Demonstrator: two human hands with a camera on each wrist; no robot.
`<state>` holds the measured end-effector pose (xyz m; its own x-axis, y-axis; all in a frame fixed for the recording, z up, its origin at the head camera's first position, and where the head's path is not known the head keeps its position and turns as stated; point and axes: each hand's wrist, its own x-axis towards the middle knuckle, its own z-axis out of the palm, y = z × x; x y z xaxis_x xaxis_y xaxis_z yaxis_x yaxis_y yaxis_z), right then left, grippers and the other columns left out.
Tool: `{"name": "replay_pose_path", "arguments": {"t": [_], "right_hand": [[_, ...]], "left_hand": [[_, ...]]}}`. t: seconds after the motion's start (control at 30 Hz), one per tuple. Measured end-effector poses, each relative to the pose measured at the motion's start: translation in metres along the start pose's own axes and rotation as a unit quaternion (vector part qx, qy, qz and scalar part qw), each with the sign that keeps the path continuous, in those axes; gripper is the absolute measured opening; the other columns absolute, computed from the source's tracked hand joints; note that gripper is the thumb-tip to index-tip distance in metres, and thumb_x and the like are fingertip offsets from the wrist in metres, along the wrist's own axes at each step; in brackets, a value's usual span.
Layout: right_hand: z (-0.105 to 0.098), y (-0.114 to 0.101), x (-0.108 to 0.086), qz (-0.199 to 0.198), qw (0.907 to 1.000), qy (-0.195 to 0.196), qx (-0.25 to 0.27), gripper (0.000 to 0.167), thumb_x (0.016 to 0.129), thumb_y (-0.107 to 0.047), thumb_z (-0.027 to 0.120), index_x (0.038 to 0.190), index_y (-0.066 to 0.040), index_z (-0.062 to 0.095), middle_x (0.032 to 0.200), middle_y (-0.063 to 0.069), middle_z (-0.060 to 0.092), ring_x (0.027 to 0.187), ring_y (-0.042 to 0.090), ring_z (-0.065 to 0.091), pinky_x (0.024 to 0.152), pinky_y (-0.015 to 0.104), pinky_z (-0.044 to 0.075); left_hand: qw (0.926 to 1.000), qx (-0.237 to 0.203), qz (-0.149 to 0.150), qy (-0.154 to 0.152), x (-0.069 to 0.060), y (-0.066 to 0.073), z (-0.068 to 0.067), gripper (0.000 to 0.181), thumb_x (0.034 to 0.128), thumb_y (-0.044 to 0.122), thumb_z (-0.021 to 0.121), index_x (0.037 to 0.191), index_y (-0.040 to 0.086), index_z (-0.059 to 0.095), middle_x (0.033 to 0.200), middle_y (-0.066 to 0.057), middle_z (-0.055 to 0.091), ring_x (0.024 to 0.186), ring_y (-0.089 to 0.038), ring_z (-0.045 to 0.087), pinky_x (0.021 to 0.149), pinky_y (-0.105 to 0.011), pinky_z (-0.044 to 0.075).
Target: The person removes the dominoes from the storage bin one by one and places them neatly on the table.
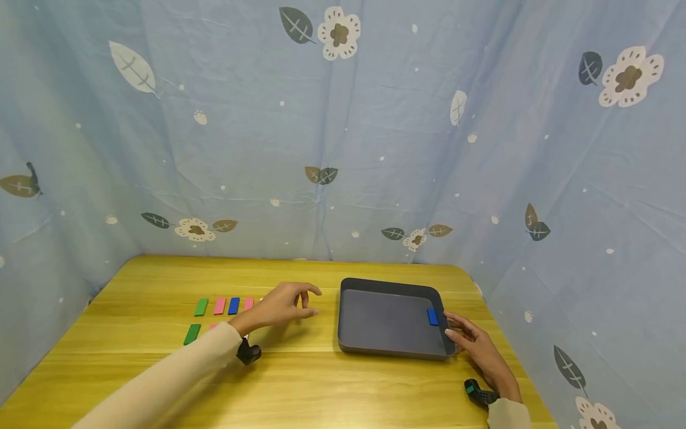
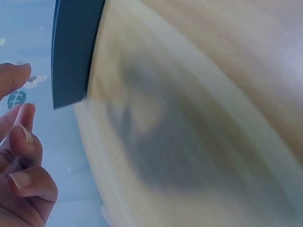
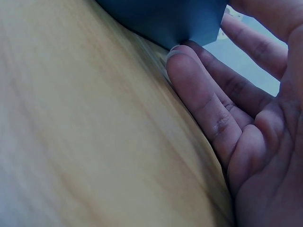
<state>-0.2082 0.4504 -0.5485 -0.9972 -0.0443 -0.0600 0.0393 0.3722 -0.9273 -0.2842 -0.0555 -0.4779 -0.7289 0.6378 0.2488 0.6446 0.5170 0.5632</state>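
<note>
Over the table, left of a dark grey tray (image 1: 393,350), my left hand (image 1: 284,305) hovers with thumb and index finger apart and nothing between them. In the left wrist view its loosely bent fingers (image 2: 28,182) stand clear of the tray's wall (image 2: 75,52). My right hand (image 1: 479,348) grips the tray's right side, its thumb at the rim. Fingers (image 3: 191,80) of that hand touch the outer wall (image 3: 165,19) low by the tabletop in the right wrist view. Inside the tray, near its right wall, lies a blue rectangular block (image 1: 432,317).
Left of my left hand lie flat blocks: green (image 1: 200,307), pink (image 1: 220,305) and blue (image 1: 233,305), with a darker green one (image 1: 192,334) in a nearer row. My left forearm hides part of these rows. A patterned curtain (image 1: 321,131) hangs behind the wooden table (image 1: 343,393).
</note>
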Motion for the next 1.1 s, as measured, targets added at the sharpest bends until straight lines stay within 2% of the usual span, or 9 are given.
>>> {"name": "replay_pose_path", "arguments": {"t": [0.2,0.4,0.63,0.83,1.1], "right_hand": [[0.0,0.0,0.001,-0.002,1.0,-0.002,0.002,0.056,0.102,-0.034,0.067,0.154,-0.023,0.049,0.144,0.016,0.053,0.109,0.025,0.061,0.075,0.038,0.056],[-0.002,0.001,0.001,-0.004,1.0,-0.004,0.0,0.056,0.102,-0.035,0.066,0.154,-0.023,0.049,0.145,0.016,0.051,0.111,0.024,0.06,0.076,0.038,0.055],[-0.001,0.001,0.0,-0.001,1.0,-0.002,0.004,0.056,0.102,-0.035,0.067,0.154,-0.023,0.049,0.145,0.016,0.052,0.108,0.025,0.06,0.075,0.039,0.056],[0.0,0.0,-0.001,0.002,1.0,0.0,0.005,0.056,0.102,-0.034,0.067,0.154,-0.023,0.049,0.145,0.015,0.052,0.108,0.025,0.06,0.075,0.039,0.056],[-0.001,-0.002,-0.001,0.004,1.0,-0.004,0.006,0.056,0.102,-0.034,0.067,0.154,-0.023,0.049,0.145,0.015,0.052,0.11,0.024,0.061,0.076,0.04,0.056]], "left_hand": [[0.9998,-0.001,0.018,0.005,0.022,0.011,0.006,0.036,0.0928,0.026,0.079,0.124,0.011,0.071,0.078,0.012,0.061,0.058,-0.005,0.048,0.06,-0.027,0.044],[0.9996,-0.004,0.027,-0.001,0.044,0.023,0.015,0.036,0.0935,0.03,0.079,0.125,0.015,0.07,0.079,0.013,0.062,0.058,-0.006,0.05,0.06,-0.027,0.044],[0.9987,-0.025,0.044,-0.002,0.069,0.031,0.033,0.036,0.0936,0.032,0.078,0.125,0.015,0.07,0.078,0.012,0.062,0.062,-0.006,0.053,0.062,-0.026,0.047],[0.998,-0.04,0.048,-0.007,0.09,0.039,0.049,0.037,0.0949,0.032,0.077,0.127,0.015,0.069,0.08,0.011,0.063,0.069,-0.005,0.057,0.069,-0.026,0.05],[0.9972,-0.061,0.043,-0.011,0.119,0.056,0.062,0.036,0.0957,0.032,0.076,0.126,0.014,0.069,0.079,0.008,0.063,0.063,-0.008,0.054,0.066,-0.025,0.045]]}}
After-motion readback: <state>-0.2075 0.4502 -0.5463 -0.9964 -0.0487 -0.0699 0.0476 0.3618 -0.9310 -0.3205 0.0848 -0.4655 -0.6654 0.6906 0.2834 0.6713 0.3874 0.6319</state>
